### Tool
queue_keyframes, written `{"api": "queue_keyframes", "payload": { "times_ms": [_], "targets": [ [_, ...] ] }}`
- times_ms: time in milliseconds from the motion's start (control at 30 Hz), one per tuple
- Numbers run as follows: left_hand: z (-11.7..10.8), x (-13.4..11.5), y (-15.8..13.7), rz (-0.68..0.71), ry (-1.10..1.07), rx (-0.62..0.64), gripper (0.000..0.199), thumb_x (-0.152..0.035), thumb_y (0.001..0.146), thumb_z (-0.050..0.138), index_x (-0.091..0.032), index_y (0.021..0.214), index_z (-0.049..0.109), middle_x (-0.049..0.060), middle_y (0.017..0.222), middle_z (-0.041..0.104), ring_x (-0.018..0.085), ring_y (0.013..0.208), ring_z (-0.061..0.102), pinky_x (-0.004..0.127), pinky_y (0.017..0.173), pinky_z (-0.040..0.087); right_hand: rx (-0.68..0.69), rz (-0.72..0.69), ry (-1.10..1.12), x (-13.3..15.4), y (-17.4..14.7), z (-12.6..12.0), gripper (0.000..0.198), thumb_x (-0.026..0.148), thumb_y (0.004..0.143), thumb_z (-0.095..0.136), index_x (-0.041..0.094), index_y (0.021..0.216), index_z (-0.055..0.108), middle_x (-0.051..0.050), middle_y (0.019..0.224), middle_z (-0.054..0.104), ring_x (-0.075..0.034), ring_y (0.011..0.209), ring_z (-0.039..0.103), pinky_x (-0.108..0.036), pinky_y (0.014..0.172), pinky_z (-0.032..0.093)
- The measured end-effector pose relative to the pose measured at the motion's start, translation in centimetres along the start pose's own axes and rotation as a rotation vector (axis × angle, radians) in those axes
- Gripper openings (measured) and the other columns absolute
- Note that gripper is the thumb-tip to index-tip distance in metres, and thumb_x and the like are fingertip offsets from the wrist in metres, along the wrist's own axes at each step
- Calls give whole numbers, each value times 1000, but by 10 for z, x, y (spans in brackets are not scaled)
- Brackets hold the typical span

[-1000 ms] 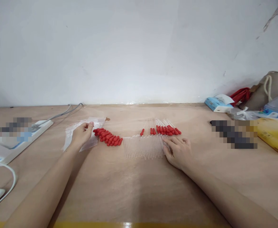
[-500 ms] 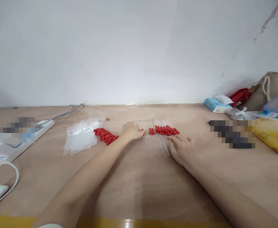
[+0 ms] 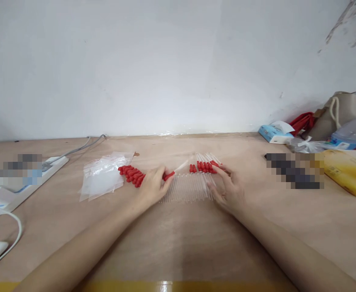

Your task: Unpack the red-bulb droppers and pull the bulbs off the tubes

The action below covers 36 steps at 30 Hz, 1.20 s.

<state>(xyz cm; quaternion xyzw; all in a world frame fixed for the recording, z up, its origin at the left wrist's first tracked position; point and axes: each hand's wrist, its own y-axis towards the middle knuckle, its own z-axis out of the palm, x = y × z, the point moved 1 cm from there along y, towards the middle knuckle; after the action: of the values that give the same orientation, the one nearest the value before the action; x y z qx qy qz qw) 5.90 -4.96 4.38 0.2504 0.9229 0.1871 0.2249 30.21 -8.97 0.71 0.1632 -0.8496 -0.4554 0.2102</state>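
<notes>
Between the fingers of my left hand point(image 3: 154, 184) is a glass dropper point(image 3: 169, 175) with a red rubber bulb, its clear tube pointing up and to the right. My right hand point(image 3: 231, 190) has its thumb and fingers apart; the fingertips are at the right end of a row of red-bulbed droppers point(image 3: 204, 166), apparently touching them. Below that row, between my hands, many clear glass tubes point(image 3: 192, 187) lie side by side. To the left of my left hand is a pile of loose red rubber bulbs point(image 3: 131, 174), partly covered by it.
Clear zip bags point(image 3: 100, 178) lie left of the bulbs. A white power strip point(image 3: 54, 162) with cables is at far left. On the right are a tissue box point(image 3: 275, 133), a blurred-out dark object point(image 3: 293, 170), a yellow packet point(image 3: 346, 172) and a plastic bottle point(image 3: 352, 129).
My left hand has drawn back toward me and left, now with a red-bulbed dropper plainly in its fingers. My right hand's fingers have lifted and spread onto the right end of the dropper row.
</notes>
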Motion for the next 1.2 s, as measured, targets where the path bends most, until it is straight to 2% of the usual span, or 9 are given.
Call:
{"api": "queue_keyframes", "payload": {
  "times_ms": [100, 233, 333, 433, 567, 767, 1033, 1100, 1200],
  "targets": [
    [5, 5, -37, 184, -6, -96, 12, -28, 83, 49, -18, 78, 49, 1, 71, 56, 15, 68, 51, 28, 66, 36, 75, -194, 27, 17, 1, -4, 49, 36, 76, 58, 21, 121, 46, -11, 120, 51, -23, 109, 47, -38, 91, 35],
    [14, 8, -54, 298, -33, -146, 9, -25, 81, 56, -17, 78, 51, 2, 72, 59, 14, 69, 51, 29, 68, 36, 210, -383, 61, 39, -1, -2, 35, 35, 79, 56, 23, 112, 54, -4, 103, 63, -20, 104, 51, -43, 98, 24],
    [15, 5, -52, 363, -28, -135, 7, -23, 80, 57, -17, 79, 53, 2, 76, 62, 14, 70, 51, 31, 71, 34, 221, -401, 86, 47, -3, 6, 26, 30, 82, 53, 21, 106, 57, 0, 82, 66, -14, 85, 56, -43, 98, 21],
    [13, 0, -48, 455, -18, -114, 11, -24, 80, 59, -18, 89, 57, 2, 77, 64, 14, 70, 52, 31, 70, 33, 207, -412, 96, 49, -5, 12, 18, 28, 83, 52, 20, 97, 60, 3, 66, 63, -10, 67, 51, -40, 93, 25],
    [7, -4, -49, 551, -21, -135, 12, -24, 78, 61, -21, 89, 60, 0, 69, 62, 13, 64, 48, 32, 68, 32, 229, -450, 121, 48, -6, 12, 9, 24, 82, 53, 21, 81, 61, 5, 54, 56, -9, 60, 43, -35, 85, 27],
    [7, -5, -56, 565, -23, -129, 3, -19, 79, 58, -19, 81, 60, 0, 66, 61, 12, 62, 44, 34, 71, 31, 234, -484, 147, 49, -10, 6, 9, 24, 83, 52, 20, 79, 59, 6, 52, 52, -8, 60, 40, -33, 84, 26],
    [5, -5, -58, 585, -51, -99, 7, -15, 78, 56, -19, 82, 59, -1, 68, 62, 12, 64, 46, 35, 73, 32, 178, -542, 157, 46, -16, 0, 7, 20, 81, 54, 19, 86, 59, 8, 53, 52, -7, 59, 40, -32, 86, 26],
    [1, 3, -59, 548, -53, -110, 8, -14, 78, 56, -19, 82, 59, -1, 68, 62, 12, 65, 47, 34, 71, 33, 165, -506, 159, 39, -14, -2, 10, 19, 81, 54, 20, 89, 60, 8, 53, 53, -7, 59, 41, -32, 85, 27],
    [-4, 18, -63, 468, -88, -142, 12, -13, 78, 56, -20, 87, 60, 0, 72, 62, 12, 67, 50, 30, 68, 37, 154, -335, 111, 24, -8, -4, 13, 20, 80, 55, 22, 90, 62, 6, 55, 55, -9, 61, 43, -31, 80, 29]
  ]
}}
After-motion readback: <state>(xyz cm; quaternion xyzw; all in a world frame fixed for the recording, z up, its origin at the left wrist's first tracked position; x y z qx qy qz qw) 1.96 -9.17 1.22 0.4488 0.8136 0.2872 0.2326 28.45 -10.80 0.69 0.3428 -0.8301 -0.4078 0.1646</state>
